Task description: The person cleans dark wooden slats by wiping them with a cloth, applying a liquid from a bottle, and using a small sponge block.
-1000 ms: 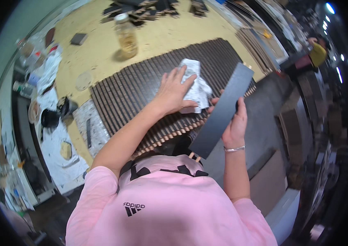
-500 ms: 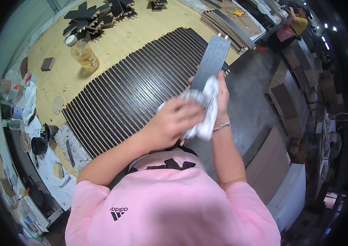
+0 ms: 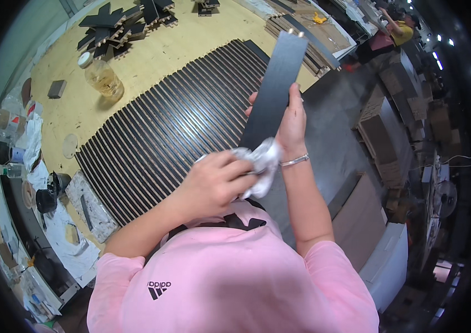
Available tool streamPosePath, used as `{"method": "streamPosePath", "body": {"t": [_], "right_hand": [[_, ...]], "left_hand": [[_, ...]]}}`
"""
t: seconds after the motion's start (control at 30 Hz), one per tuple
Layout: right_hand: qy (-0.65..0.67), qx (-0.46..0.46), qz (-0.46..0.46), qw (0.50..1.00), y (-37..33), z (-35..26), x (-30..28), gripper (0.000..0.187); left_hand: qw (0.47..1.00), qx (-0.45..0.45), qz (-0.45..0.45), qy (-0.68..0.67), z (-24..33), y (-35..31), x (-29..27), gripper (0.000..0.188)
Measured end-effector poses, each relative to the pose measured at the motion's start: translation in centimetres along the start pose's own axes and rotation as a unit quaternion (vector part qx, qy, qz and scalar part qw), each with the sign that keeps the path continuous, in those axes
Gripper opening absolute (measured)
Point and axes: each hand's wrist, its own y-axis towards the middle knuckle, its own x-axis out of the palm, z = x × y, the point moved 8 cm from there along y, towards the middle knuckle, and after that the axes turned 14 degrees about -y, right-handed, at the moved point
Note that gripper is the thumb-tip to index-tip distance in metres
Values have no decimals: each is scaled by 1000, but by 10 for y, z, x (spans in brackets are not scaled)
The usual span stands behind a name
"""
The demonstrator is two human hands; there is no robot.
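My right hand (image 3: 292, 125) grips a dark wooden slat (image 3: 275, 83) from its right side, fingertips showing at the left edge. The slat slants up and away, with two pale dowels at its far end. Bunched in my left hand (image 3: 216, 180) is a white cloth (image 3: 263, 164), which lies against the slat's near end and hides part of it. Below and to the left, a long row of dark slats (image 3: 174, 119) stands closely packed on the table, pale dowel ends along its edges.
The yellowish tabletop (image 3: 152, 61) bears a jar of amber liquid (image 3: 102, 80), a small grey block (image 3: 56, 89) and a pile of dark slats (image 3: 107, 28). Bottles (image 3: 8, 121) and a black cup (image 3: 46, 200) line the left. Cardboard boxes (image 3: 382, 130) and another person (image 3: 391, 36) are at right.
The cloth in my left hand has slid down the slat toward me, baring more of its dark face. The slat has shifted slightly up and left in view.
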Motion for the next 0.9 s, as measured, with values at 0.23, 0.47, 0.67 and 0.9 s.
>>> {"method": "streamPosePath", "body": {"t": [0.23, 0.47, 0.67, 0.9], "right_hand": [[133, 47, -85, 986, 2, -6, 7, 62], [78, 41, -161, 983, -22, -10, 50, 42], [60, 77, -202, 974, -82, 11, 56, 58], [16, 54, -189, 980, -94, -6, 64, 74]], "left_hand": [[848, -339, 137, -383, -72, -47, -1, 46], [772, -322, 103, -538, -48, -37, 30, 37], [686, -308, 218, -622, -55, -49, 17, 35], [804, -296, 208, -472, -42, -43, 1, 35]]}}
